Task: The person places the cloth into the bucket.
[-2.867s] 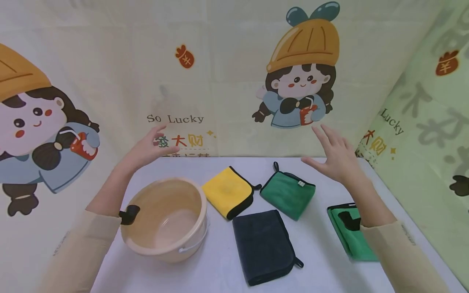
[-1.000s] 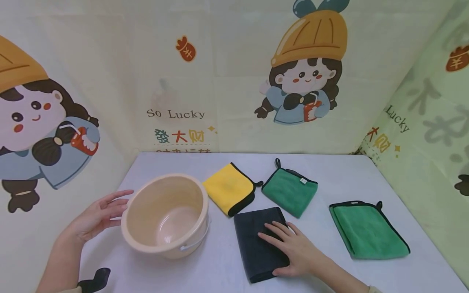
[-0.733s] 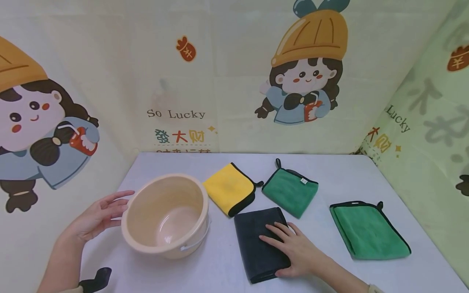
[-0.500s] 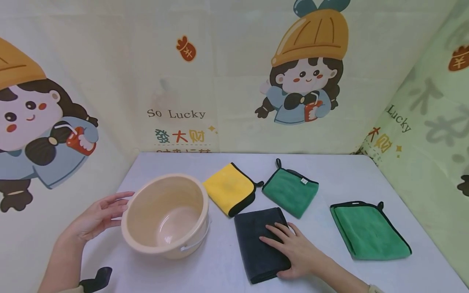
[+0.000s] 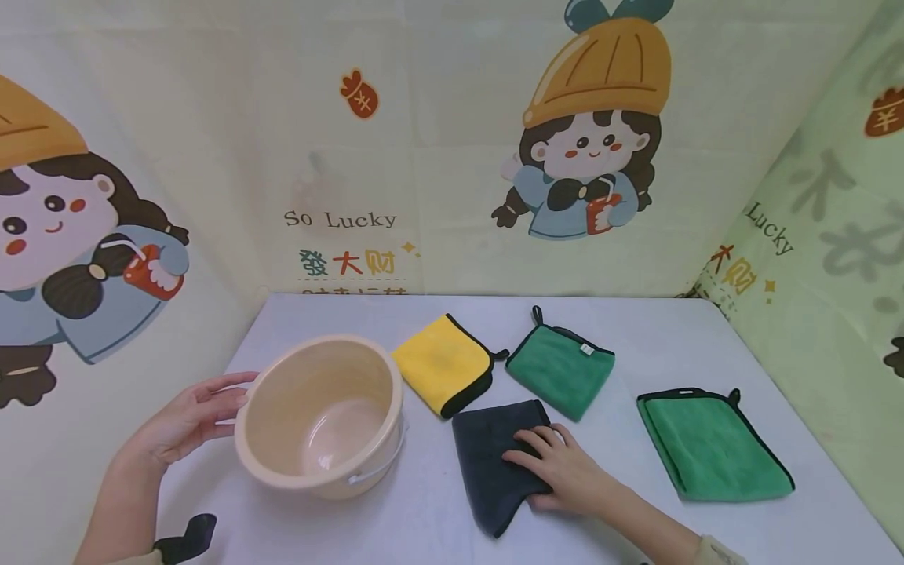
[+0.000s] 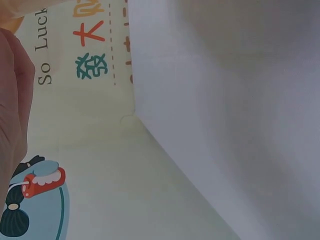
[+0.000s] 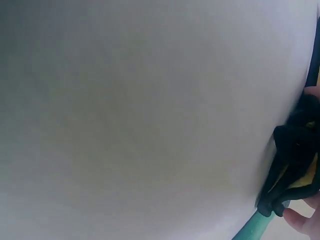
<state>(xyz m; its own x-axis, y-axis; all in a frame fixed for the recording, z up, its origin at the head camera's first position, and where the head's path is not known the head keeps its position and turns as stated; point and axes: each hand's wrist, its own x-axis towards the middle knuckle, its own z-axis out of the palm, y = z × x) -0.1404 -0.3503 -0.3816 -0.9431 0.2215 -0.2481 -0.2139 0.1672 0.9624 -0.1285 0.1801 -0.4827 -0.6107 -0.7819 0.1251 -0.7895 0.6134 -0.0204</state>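
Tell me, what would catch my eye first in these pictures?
Probably the cartoon figure in an orange hat, right of middle on the back wall. Next, the bright yellow cloth on the white table, just right of the beige bucket. Nearer, the right hand grips a dark cloth, while the left hand is at the bucket's left side.

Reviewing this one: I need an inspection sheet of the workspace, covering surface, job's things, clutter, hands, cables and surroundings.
Surface: white table.
Job's things: dark cloth, folded, near edge bunched up; beige bucket, upright, nothing seen inside.
Clutter: yellow cloth, far green cloth and rightmost green cloth, all lying folded on the table.
Hands: right hand grips the dark cloth; left hand is at the bucket's left side, contact unclear.
Cables: nothing seen.
Surroundings: backdrop printed with cartoon figures and "So Lucky" lettering.
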